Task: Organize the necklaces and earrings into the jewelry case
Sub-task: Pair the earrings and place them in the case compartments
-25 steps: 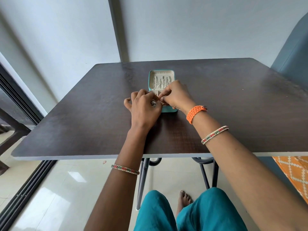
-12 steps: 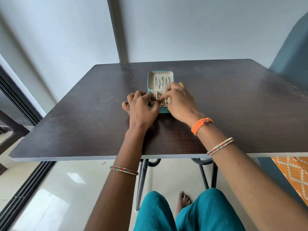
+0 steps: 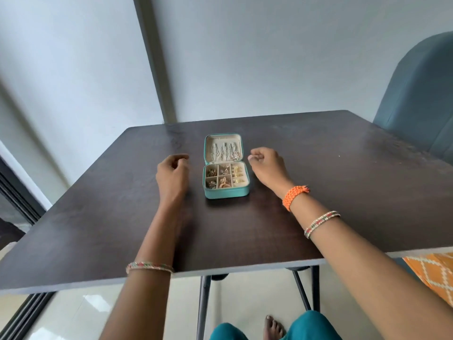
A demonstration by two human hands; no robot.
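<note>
**Open jewelry case flanked by two free hands**

The teal jewelry case (image 3: 226,190) lies open near the middle of the dark wooden table (image 3: 343,192), its lid flat toward the far edge. Necklaces (image 3: 224,152) hang in the lid; earrings (image 3: 220,176) fill the six compartments of the base. The left hand (image 3: 172,174) rests just left of the case, fingers loosely curled, holding nothing. The right hand (image 3: 266,165) hovers just right of it, fingers loosely curled, also holding nothing. Bare tabletop spreads wide on every side, out to the near edge. A blue chair (image 3: 421,101) stands at the far right corner.
</note>
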